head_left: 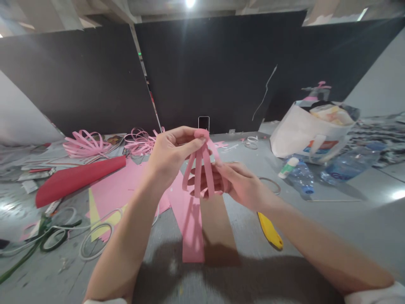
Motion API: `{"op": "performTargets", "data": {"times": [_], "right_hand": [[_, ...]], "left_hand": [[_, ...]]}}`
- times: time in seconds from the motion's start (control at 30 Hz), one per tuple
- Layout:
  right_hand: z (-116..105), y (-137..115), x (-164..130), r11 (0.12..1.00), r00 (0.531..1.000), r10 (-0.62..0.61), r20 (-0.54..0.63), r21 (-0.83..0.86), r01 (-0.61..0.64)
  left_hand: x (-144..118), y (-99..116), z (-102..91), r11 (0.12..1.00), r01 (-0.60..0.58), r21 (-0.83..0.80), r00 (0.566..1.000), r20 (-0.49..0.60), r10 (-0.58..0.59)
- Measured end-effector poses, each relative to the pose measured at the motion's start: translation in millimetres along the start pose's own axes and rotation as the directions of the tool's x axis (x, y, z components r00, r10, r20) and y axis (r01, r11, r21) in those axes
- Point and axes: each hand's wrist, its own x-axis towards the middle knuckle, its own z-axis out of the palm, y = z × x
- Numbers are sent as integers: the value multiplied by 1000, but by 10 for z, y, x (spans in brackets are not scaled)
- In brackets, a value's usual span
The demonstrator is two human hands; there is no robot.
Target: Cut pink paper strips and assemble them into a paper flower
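Observation:
Above the table I hold a pink paper-strip ornament, its strips bowed out like a small cage and joined at the top. My left hand pinches the joined top between thumb and fingers. From the right, my right hand grips a strip at the side, some fingers showing behind the strips. Beneath them lie a long pink paper strip and a brown cardboard piece. A yellow cutter rests beside my right forearm.
Pink strip loops, a red paper roll, pink sheets and wire coils lie leftward. Rightward are a white bag, a glue stick and plastic bottles. A phone stands against the dark panel.

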Motion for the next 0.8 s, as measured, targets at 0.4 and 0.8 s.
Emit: {"op": "performTargets", "data": {"times": [0.4,0.8], "right_hand": [[-266,940,-77,835,812,514,-275,375,-402],[-180,972,-700,795,728,602,-327,164,-584]], "left_hand": [[373,-1762,-101,873,488,12,866,116,-486],[296,-2052,-131,871,472,136,835,248,-491]]}}
